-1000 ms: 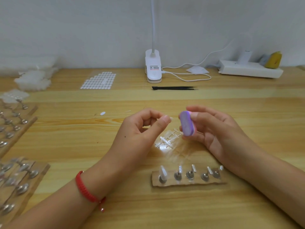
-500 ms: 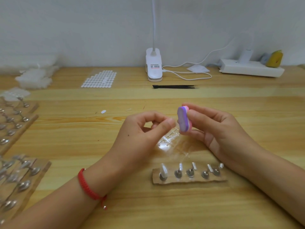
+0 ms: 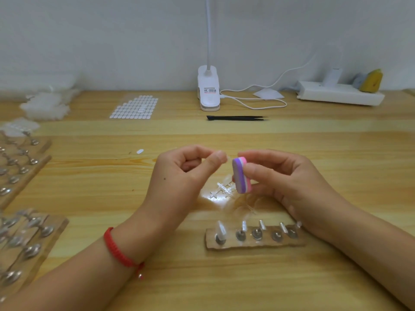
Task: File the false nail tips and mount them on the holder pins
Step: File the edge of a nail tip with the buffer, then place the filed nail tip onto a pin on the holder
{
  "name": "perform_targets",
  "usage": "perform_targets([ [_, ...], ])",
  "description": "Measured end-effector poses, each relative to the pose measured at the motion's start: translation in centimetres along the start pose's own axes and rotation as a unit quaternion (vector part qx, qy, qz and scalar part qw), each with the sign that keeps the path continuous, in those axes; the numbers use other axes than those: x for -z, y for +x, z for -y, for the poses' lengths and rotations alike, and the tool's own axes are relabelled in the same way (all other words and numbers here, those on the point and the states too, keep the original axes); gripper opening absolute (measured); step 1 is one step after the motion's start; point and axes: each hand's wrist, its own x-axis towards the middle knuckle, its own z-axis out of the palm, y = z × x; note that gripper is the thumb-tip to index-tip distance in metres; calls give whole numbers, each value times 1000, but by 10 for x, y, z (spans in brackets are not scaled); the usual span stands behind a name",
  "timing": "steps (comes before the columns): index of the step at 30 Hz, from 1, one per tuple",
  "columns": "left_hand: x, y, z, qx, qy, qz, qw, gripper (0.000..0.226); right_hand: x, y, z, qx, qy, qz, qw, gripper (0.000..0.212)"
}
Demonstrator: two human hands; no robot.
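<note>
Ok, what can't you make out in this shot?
Head view only.
Nail tip pinched by the left hand: clear, tiny, behind fingertips.
Holder strip: right end partly behind the right hand holding the buffer block.
Racks at left: cut by the frame edge.
Clear sprue: washed out by glare.

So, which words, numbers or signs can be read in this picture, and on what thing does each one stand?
None can be read.
The label on the lamp clip bears dark print and a red line, too small and blurred to read.
No other text shows.
</note>
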Motion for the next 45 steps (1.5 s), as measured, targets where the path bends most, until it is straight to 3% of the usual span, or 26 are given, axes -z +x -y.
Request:
perform_targets([
  [3, -2, -2, -1, -3, 7, 33, 999, 29, 0, 2, -1, 10, 42, -24, 999, 27],
  [11, -1, -1, 0, -9, 2, 10, 1000, 23, -1, 1, 1, 12, 22, -14, 1000, 27],
  [14, 1, 2, 0, -24, -2, -65, 998, 23, -5, -4, 0, -3, -80, 35, 996, 23],
  [16, 3, 1, -3, -20, -25, -91, 995, 21, -2, -2, 2, 5, -10, 1, 1000, 22],
  [18, 2, -3, -10, -15, -41, -70, 997, 23, 4, 3, 7, 1, 98, -39, 994, 18],
  [21, -2, -10, -18, -21, -37, -19, 999, 25, 7, 5, 13, -12, 129, -47, 990, 16],
  [25, -2, -12, -21, -20, -44, 28, 998, 24, -1, 1, 9, 8, 67, -4, 998, 13],
  [28, -2, -15, -23, -25, -59, 79, 995, 24, -3, -3, 7, 66, -55, -7, 996, 15],
  [32, -1, -14, -23, -27, -70, 117, 990, 23, -5, -4, 8, 80, -87, -31, 993, 17],
  [39, 9, -9, -20, -12, 23, 132, 991, 22, -6, -8, 13, 39, -91, 19, 995, 23],
  [45, 11, -7, -27, -134, 125, 88, 979, 16, -6, -6, 19, -2, -72, 69, 995, 17],
])
